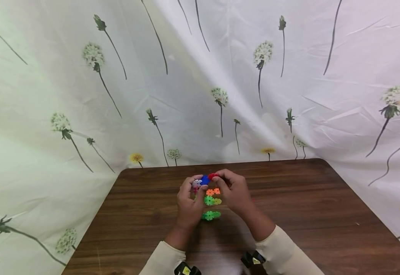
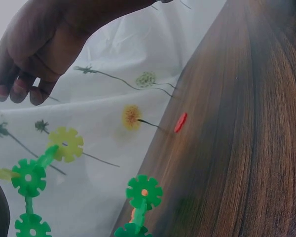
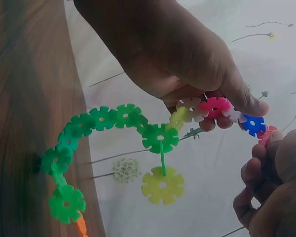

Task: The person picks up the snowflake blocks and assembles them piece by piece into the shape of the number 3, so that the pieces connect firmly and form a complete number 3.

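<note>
My left hand (image 1: 190, 202) pinches a chain of interlocking plastic flower discs near its end, with fingers and thumb about the white disc (image 3: 191, 109) and pink disc (image 3: 216, 107). The blue disc (image 3: 254, 125) sits just past the left thumb. Opposite it, my right hand (image 1: 235, 191) pinches a red disc (image 1: 213, 176) by its edge, right against the blue one. From the left hand the chain curves down in green discs (image 3: 101, 118); a yellow disc (image 3: 163, 185) dangles from it, and an orange piece (image 3: 81, 226) shows lower down.
A brown wooden table (image 1: 306, 214) lies beneath the hands. On it rests a loose red disc (image 2: 181, 122), seen nearly edge-on. A white cloth (image 1: 193, 95) printed with dandelions hangs behind the table and along its sides.
</note>
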A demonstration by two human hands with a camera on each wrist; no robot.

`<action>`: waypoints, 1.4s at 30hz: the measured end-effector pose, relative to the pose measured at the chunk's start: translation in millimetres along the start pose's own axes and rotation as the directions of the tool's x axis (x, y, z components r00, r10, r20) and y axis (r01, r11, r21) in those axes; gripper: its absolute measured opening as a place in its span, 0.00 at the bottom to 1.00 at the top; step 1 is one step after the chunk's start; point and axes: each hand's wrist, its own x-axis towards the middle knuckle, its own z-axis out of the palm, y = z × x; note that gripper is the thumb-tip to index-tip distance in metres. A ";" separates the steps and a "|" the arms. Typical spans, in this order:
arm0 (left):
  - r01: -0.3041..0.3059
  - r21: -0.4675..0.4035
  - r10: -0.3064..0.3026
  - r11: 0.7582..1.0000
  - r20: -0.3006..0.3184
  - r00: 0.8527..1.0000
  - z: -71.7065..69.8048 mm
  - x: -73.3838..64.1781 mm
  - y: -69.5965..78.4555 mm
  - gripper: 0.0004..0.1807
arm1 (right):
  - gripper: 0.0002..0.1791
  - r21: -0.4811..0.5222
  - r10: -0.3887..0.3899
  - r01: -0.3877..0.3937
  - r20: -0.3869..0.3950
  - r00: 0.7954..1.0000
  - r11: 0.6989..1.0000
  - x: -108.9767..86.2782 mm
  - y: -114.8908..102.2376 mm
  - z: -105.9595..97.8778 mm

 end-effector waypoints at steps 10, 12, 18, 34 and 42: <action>0.040 0.037 -0.040 0.998 -0.001 0.999 -0.8 0.0 3.9 0.15 | 0.09 0.097 0.118 -0.118 0.001 0.993 0.988 -4.3 -3.2 2.8; 0.051 0.039 -0.051 0.998 -0.004 0.999 -1.1 0.2 5.8 0.15 | 0.09 0.085 0.108 -0.108 -0.002 0.994 0.991 -5.6 -3.7 4.7; 0.049 0.028 -0.049 0.998 -0.002 0.999 -1.1 -0.7 5.9 0.14 | 0.09 0.051 0.106 -0.106 -0.005 0.994 0.993 -6.8 -4.6 6.3; 0.089 0.029 -0.089 0.996 -0.004 0.996 1.6 -1.4 5.0 0.14 | 0.09 0.024 0.119 -0.119 0.010 0.993 0.993 -5.2 -2.7 5.5; 0.086 0.012 -0.085 0.996 -0.022 0.996 -0.1 -3.0 3.5 0.19 | 0.08 0.032 0.179 -0.180 0.036 0.983 0.983 -3.8 -0.9 6.3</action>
